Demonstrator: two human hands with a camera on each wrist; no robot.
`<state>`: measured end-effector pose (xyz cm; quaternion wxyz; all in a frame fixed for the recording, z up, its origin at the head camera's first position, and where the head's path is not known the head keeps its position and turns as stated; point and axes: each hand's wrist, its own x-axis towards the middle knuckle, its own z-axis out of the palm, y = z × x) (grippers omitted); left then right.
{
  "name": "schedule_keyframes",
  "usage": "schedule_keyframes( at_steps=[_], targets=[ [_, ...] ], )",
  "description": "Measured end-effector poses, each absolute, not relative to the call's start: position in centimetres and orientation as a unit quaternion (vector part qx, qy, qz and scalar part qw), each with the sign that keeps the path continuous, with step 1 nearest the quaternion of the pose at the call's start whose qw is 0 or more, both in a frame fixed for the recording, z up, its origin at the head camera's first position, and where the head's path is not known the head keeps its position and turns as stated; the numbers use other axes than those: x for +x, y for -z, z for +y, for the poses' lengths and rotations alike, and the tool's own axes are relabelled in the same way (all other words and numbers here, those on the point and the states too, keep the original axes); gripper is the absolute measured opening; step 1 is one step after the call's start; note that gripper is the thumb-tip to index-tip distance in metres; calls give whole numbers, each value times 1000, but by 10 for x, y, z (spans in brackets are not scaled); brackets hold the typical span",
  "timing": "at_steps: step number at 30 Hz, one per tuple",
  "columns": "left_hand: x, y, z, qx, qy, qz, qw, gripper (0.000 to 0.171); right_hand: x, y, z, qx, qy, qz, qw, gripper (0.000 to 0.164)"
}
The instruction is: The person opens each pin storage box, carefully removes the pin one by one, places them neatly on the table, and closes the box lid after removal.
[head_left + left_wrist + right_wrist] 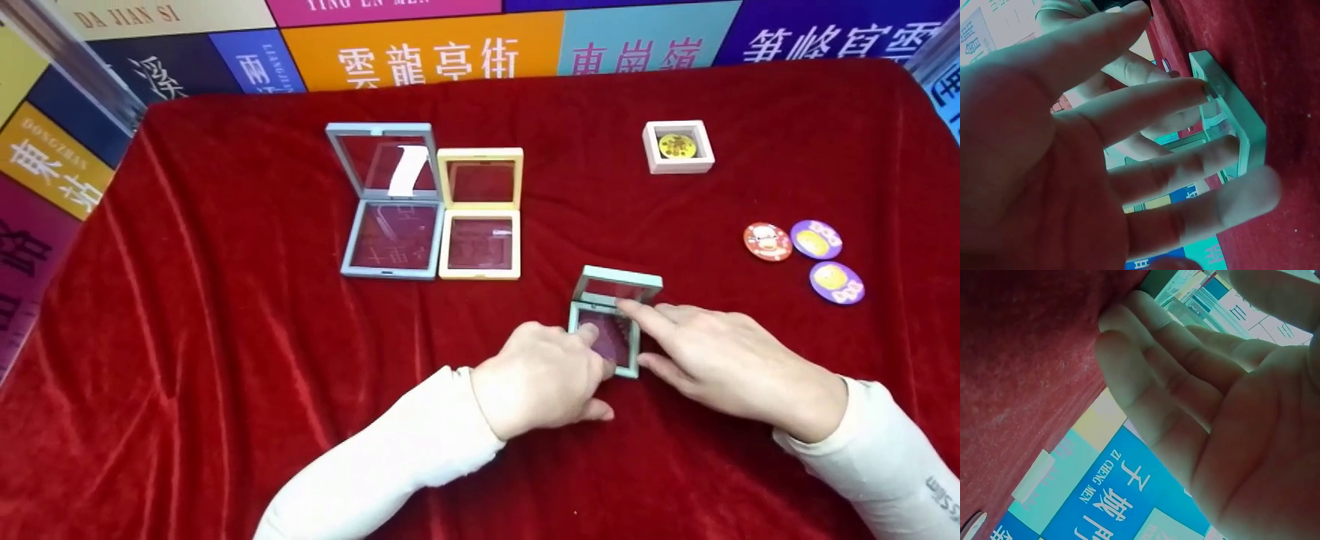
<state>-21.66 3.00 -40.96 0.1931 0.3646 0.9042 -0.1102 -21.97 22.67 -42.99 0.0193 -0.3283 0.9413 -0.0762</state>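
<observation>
A small mint-green clear-window display frame (624, 275) stands hinged open on the red cloth, its lid tilted up at the far side. My left hand (544, 371) lies over the lower half, with the forefinger on the clear window. In the left wrist view its fingers (1157, 109) stretch out, fairly straight and spread, against the frame's green edge (1235, 101). From the right, my right hand (720, 360) reaches in; its forefinger touches near the hinge and its thumb is beside the right edge. Nearly straight fingers (1151, 377) show in the right wrist view.
An open blue frame (349, 244) and an open yellow frame (480, 274) stand side by side at centre-left. Farther back is a shut white frame (655, 161) holding a yellow disc. Red (767, 241) and purple (836, 283) round badges lie at right.
</observation>
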Motion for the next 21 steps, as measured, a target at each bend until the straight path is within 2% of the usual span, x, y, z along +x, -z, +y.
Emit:
schedule_keyframes(
  at_steps=[10, 15, 21],
  targets=[
    [-223, 411, 30, 355, 125, 897, 230, 53, -219, 428, 232, -334, 67, 939, 45, 60],
    [-231, 415, 27, 347, 81, 907, 223, 53, -217, 429, 234, -336, 61, 939, 47, 57],
    [-244, 420, 22, 307, 43, 926, 215, 61, -220, 428, 234, -336, 56, 939, 54, 55]
  ],
)
